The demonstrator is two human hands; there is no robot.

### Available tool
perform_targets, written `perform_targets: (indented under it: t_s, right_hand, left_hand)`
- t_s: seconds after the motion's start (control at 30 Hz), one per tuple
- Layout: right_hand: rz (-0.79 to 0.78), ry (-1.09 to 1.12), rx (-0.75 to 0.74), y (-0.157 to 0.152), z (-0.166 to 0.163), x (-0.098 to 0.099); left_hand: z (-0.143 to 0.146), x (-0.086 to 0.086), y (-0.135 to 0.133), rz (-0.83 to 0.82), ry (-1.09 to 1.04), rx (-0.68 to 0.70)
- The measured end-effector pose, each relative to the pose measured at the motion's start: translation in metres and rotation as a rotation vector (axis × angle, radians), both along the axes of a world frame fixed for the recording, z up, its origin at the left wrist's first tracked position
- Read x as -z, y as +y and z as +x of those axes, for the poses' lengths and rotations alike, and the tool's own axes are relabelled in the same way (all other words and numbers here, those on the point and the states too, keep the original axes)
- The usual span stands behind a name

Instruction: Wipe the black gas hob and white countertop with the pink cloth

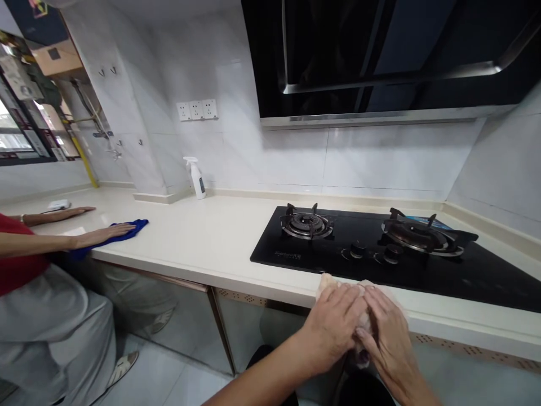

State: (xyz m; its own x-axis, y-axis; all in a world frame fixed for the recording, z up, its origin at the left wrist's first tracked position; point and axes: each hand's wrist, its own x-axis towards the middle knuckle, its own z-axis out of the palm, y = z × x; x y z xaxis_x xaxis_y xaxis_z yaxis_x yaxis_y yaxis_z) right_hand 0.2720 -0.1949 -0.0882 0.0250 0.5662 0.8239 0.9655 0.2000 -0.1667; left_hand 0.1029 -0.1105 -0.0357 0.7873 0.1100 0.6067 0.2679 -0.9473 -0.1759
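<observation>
A pale, crumpled cloth is bunched at the front edge of the counter, just before the black gas stove. My left hand grips it from the left with bent fingers. From the other side, my right hand is closed on the same cloth, its thumb toward my left hand. Part of the cloth hangs between the two hands below the counter edge; the rest is hidden under my fingers.
On the left, another person's hand presses a blue cloth on the counter; their other hand lies flat behind. A white spray bottle stands by the wall. The range hood overhangs the stove, which has two burners with raised pan supports.
</observation>
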Motion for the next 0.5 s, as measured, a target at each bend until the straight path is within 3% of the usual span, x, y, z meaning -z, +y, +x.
perform_targets:
  t_s: [0.1, 0.27, 0.37, 0.5]
  right_hand:
    - [-0.033, -0.179, 0.100, 0.000, 0.002, 0.003]
    - [0.000, -0.221, 0.264, 0.014, -0.016, -0.001]
    - [-0.024, -0.211, 0.254, 0.034, -0.047, -0.011]
    - [0.053, -0.273, 0.190, 0.065, -0.097, -0.021]
  left_hand:
    - [-0.042, -0.012, 0.017, -0.117, -0.043, -0.037]
    - [-0.090, -0.043, 0.068, -0.175, -0.326, -0.284]
    - [-0.092, -0.054, 0.095, -0.198, -0.444, -0.395]
    - [-0.078, -0.051, 0.112, -0.343, -0.404, -0.421]
